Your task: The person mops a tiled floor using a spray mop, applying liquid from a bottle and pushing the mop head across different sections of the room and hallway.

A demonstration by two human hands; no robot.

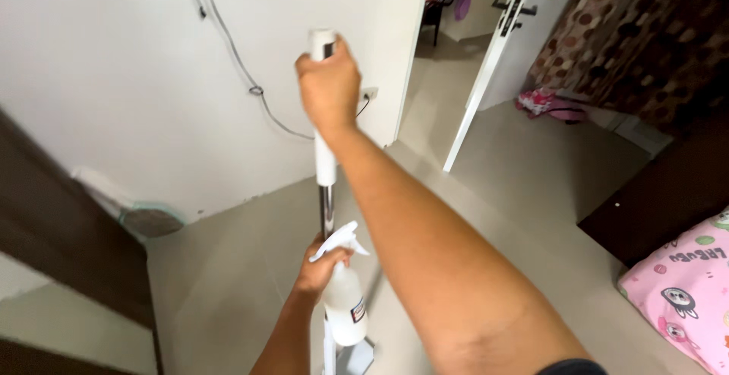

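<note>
pole [325, 193] centre | spray bottle [343, 306] beside pole | door [497, 56] right-behind

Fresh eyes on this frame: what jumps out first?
The right hand grips the top of a tall white and chrome mop pole at centre frame, its forearm filling the foreground. Lower down, the left hand holds a white plastic spray bottle against the pole. A pink cartoon-print pillow sits at the lower right edge.

Right hand [329, 85] closed around top of upright white mop handle [325, 158]. Left hand [319, 268] lower down, gripping white spray bottle [344, 306] just beside the pole. Beige tiled floor [228, 268], white wall [114, 63], open white door [493, 48], pink patterned bedding [687, 295] at right.
</note>
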